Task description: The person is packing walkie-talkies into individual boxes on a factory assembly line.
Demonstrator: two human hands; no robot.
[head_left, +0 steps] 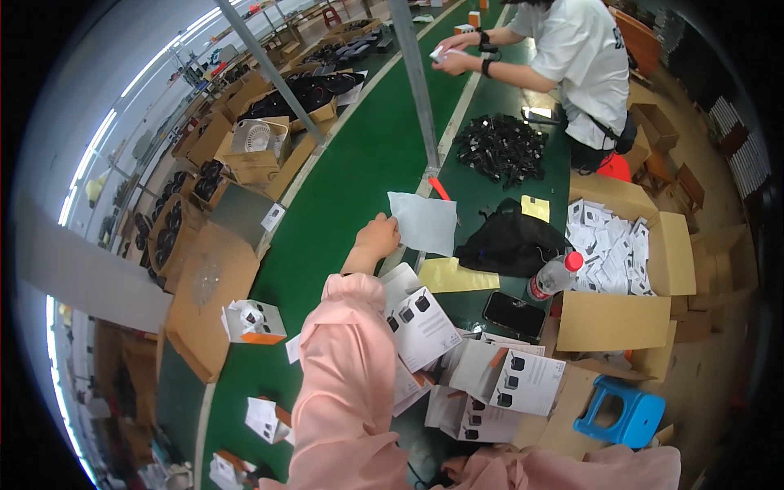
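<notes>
My left hand (378, 238) reaches forward over the green bench, fingers closed at the left edge of a pale blue-white square sheet (425, 224). Below that wrist lie open white boxes (426, 328) printed with pictures of black devices. More such boxes (523, 381) are piled to the right. At the lower edge only a small part of my right hand (454, 468) shows beside its pink sleeve; its fingers are hidden. Right of the sheet sit a black cloth bag (510, 237) and a yellow sheet (459, 275).
Nearby are a phone (514, 314), a red-capped bottle (556, 275), a carton of white leaflets (674, 253) and a blue stool (619, 412). Black cables (500, 151) lie beyond a metal post (418, 90). A co-worker (576, 61) holds something white. Small boxes (254, 321) stand at left.
</notes>
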